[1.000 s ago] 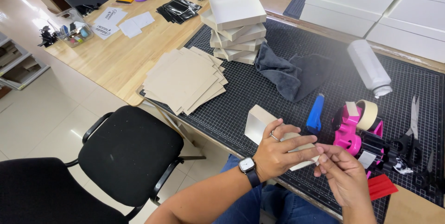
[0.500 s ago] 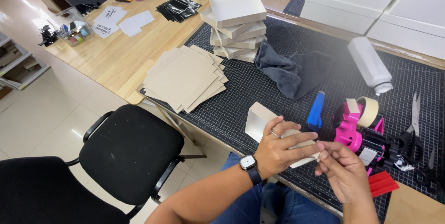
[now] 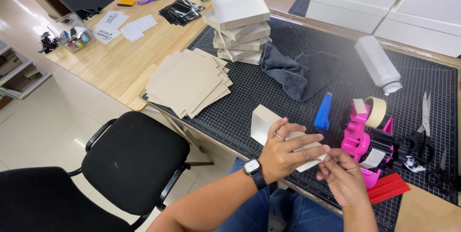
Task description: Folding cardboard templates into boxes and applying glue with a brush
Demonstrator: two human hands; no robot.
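A: While our left hand (image 3: 283, 152) grips the small beige box (image 3: 288, 138) at the near edge of the cutting mat (image 3: 249, 102), fingers closed over its top, what does the right hand (image 3: 343, 177) do?

B: Its fingertips pinch at the box's right corner, seemingly on a strip of tape, though we cannot tell for certain. We judge that steady support and smooth pressing along the edge serve best. The pink tape dispenser (image 3: 357, 138) stands just beside.

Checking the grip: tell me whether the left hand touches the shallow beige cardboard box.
Touching. The head view shows the left hand with fingers wrapped over the shallow beige cardboard box.
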